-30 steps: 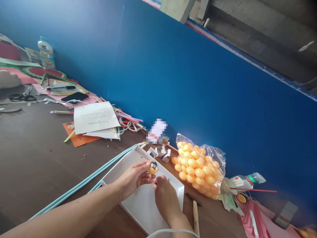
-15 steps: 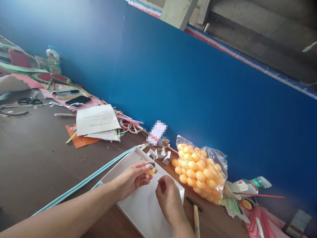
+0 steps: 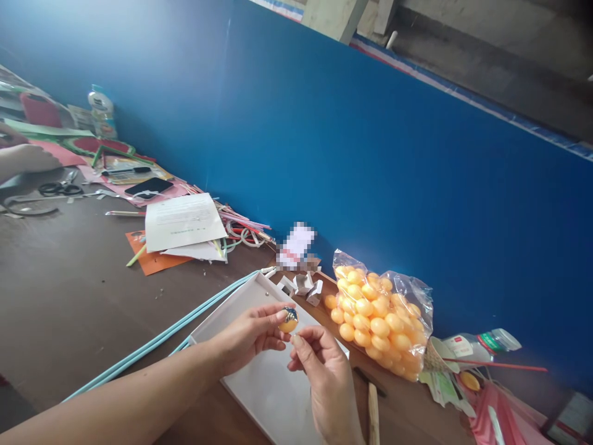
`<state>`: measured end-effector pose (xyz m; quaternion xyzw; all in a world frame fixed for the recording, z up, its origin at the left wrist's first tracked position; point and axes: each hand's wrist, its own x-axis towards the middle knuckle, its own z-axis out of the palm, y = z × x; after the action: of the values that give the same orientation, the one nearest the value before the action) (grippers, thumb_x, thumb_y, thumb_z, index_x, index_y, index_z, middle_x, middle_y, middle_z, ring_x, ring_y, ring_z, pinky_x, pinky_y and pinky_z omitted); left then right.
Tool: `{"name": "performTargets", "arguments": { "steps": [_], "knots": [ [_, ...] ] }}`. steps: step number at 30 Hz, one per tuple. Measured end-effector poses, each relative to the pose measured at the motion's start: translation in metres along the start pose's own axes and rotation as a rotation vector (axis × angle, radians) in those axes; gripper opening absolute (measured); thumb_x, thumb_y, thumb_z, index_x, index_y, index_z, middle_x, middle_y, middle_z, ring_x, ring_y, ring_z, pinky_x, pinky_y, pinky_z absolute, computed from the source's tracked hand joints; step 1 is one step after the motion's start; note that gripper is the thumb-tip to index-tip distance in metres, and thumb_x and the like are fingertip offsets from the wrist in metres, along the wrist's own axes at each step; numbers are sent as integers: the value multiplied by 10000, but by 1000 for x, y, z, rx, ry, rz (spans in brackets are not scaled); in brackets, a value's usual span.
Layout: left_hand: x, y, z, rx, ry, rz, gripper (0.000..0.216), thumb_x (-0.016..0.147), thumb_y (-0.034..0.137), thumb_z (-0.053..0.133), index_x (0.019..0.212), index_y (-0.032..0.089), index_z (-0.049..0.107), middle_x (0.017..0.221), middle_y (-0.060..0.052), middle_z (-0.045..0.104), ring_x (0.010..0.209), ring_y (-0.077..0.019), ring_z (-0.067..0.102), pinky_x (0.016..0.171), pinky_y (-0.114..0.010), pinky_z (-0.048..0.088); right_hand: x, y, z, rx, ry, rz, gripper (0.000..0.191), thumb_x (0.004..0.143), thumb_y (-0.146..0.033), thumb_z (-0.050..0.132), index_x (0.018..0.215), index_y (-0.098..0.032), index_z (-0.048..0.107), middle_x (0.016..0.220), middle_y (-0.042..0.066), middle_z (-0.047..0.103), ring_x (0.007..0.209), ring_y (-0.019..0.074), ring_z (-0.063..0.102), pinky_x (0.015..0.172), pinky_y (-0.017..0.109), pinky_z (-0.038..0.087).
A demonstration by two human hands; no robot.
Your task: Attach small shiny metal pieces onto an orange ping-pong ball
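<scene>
My left hand [image 3: 259, 334] pinches a small orange ball [image 3: 290, 320] between thumb and fingertips. The ball's top is dark blue and carries several shiny dots. Close beneath it, my right hand [image 3: 319, 361] has thumb and forefinger pressed together; a tiny pale thing may be between them, too small to name. Both hands are over a shallow white tray [image 3: 264, 389], where a small dark speck lies near the far corner. To the right stands a clear plastic bag [image 3: 380, 321] full of orange balls like the held one.
Light blue sticks [image 3: 162, 334] run beside the tray. Small white boxes [image 3: 303, 284] and a hammer-like tool [image 3: 373, 411] lie near it. Papers [image 3: 185, 222], a phone [image 3: 149, 187] and scissors [image 3: 60, 185] are leftward, near another person's hand [image 3: 37, 157]. A bottle [image 3: 482, 345] lies right. A blue panel [image 3: 370, 154] rises behind.
My right hand has moved up and turned, bringing its pinched fingertips close to the ball. My left hand still holds the ball, now slightly tilted. The view has shifted slightly.
</scene>
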<state>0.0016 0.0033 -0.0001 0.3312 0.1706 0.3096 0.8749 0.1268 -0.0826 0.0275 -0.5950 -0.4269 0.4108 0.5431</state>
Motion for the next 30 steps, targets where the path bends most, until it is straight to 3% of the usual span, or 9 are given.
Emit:
{"name": "performTargets", "arguments": {
  "steps": [5, 15, 25, 30],
  "knots": [
    [0, 0, 1, 38, -16, 18, 372, 769, 311, 617, 1100, 145, 579, 861, -65, 614, 718, -126, 579, 688, -260, 463, 3, 11, 0, 34, 46, 6, 176, 780, -349, 611, 831, -182, 587, 722, -13, 578, 594, 83, 476, 520, 203, 400],
    [0, 0, 6, 220, -3, 71, 396, 748, 389, 622, 1051, 135, 601, 799, -45, 619, 697, -122, 559, 661, -260, 460, 3, 6, 5, 133, 130, 49, 186, 728, -348, 663, 777, -180, 601, 580, -46, 533, 449, 37, 321, 425, 186, 236],
    [0, 1, 6, 320, 7, 89, 469, 735, 430, 618, 1099, 137, 576, 776, -33, 627, 646, -117, 576, 659, -273, 476, 6, 22, -7, 314, 53, 134, 98, 760, -273, 653, 814, -198, 620, 507, -76, 426, 451, 36, 273, 419, 199, 165],
    [1, -1, 6, 348, 14, 104, 469, 742, 417, 614, 1105, 123, 570, 800, -42, 618, 653, -123, 584, 636, -278, 491, 7, 22, -8, 390, 31, 181, 102, 732, -247, 682, 796, -198, 621, 651, -38, 568, 458, 21, 293, 414, 186, 170]
  ]
}}
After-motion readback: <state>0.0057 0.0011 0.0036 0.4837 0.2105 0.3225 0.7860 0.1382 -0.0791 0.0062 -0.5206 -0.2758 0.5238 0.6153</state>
